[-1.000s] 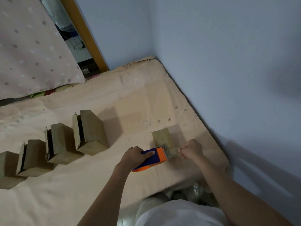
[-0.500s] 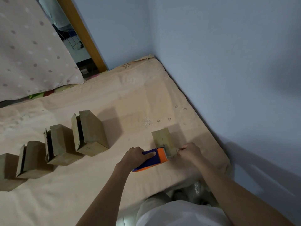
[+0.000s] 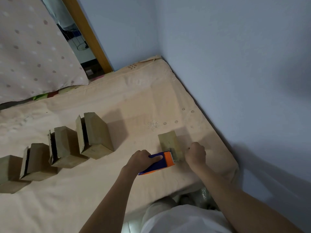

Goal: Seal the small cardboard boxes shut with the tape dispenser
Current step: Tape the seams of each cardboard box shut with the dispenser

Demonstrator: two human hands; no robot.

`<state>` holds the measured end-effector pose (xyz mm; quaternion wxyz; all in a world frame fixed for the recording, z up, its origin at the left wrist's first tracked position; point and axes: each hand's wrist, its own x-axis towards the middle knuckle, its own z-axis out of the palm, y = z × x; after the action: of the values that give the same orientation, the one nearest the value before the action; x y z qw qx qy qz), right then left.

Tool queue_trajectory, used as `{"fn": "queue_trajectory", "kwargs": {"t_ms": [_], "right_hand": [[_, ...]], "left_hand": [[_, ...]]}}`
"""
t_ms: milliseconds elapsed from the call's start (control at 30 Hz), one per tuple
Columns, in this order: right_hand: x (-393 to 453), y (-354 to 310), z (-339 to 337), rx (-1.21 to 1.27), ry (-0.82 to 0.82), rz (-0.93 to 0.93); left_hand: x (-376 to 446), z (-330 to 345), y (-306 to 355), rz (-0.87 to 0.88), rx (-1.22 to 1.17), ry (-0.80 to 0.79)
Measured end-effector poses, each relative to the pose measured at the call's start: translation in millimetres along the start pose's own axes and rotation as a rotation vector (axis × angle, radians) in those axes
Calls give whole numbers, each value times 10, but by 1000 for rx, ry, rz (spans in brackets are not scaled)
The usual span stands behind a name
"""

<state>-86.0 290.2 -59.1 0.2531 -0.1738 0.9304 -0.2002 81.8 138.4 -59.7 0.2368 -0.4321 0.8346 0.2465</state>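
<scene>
The tape dispenser (image 3: 160, 163) lies low over the bed (image 3: 94, 190), its long axis running from the lower left up to the right. Its blue handle trails toward the person and its orange head with the toothed cutter points at the near end of a small cardboard box (image 3: 170, 144). The left hand (image 3: 140, 159) has its grip clamped round the blue handle, thumb laid along the top. That box lies flat near the bed's right edge, its long axis running away from the person and leaning slightly left; the dispenser's cutter touches its near end. A thin dark mark shows on its top face, too small to read. The right hand (image 3: 196, 155) sits just right of the box's near corner with fingers curled in; it seems to pinch something at the cutter, but what it grips cannot be told. No brand or writing is legible on the dispenser.

Well to the left, four more boxes (image 3: 96, 133) stand in a slanted row on the bed, flaps partly ajar with dark gaps showing. Behind them hangs a dotted cloth (image 3: 33, 52), beside a wooden door frame (image 3: 87, 32). A pale blue wall (image 3: 235, 64) runs along the bed's right side.
</scene>
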Motion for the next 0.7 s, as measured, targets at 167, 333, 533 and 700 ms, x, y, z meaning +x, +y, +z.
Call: {"fn": "queue_trajectory", "kwargs": {"t_ms": [167, 333, 533, 700], "right_hand": [[15, -82, 72, 146, -136, -19], [-36, -140, 127, 141, -149, -1], [0, -90, 137, 160, -142, 25], [6, -89, 142, 147, -148, 14]], "left_hand": [[-23, -17, 1, 4, 18, 5], [-44, -33, 12, 13, 33, 14], [-14, -41, -5, 34, -6, 4], [-27, -106, -65, 51, -48, 0]]}}
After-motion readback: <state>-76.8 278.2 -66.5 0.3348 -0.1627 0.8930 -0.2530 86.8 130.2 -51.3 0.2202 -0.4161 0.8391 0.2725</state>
